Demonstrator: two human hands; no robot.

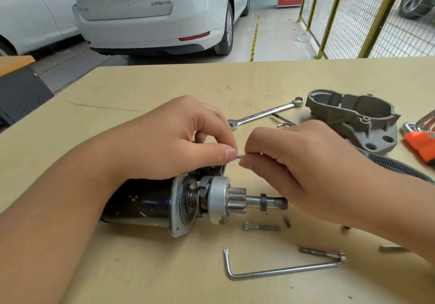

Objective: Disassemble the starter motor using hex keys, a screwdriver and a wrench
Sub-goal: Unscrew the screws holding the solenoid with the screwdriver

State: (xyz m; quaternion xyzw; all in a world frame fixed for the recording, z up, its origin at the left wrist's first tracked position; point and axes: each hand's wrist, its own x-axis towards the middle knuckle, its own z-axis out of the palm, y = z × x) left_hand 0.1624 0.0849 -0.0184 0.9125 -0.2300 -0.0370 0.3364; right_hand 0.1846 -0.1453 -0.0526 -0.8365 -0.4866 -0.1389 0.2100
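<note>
The black starter motor (138, 203) lies on its side on the tan table (141, 87), its pinion gear and bare shaft (237, 201) pointing right. Just above its far side, my left hand (179, 136) and my right hand (294, 162) meet. Both pinch a thin metal pin (238, 156) between thumb and fingertips. What the pin's left end goes into is hidden behind my left fingers. The removed grey nose housing (357, 118) sits at the right. A combination wrench (263, 113) lies behind my hands, a hex key (277, 272) in front.
Loose bolts lie near the shaft: one long (262, 227), one short (287, 221), another (322, 253) by the hex key. An orange-handled tool (421, 143) sits at the right edge, a dark mesh item (397, 165) under my right wrist. White cars and a yellow fence stand beyond the table.
</note>
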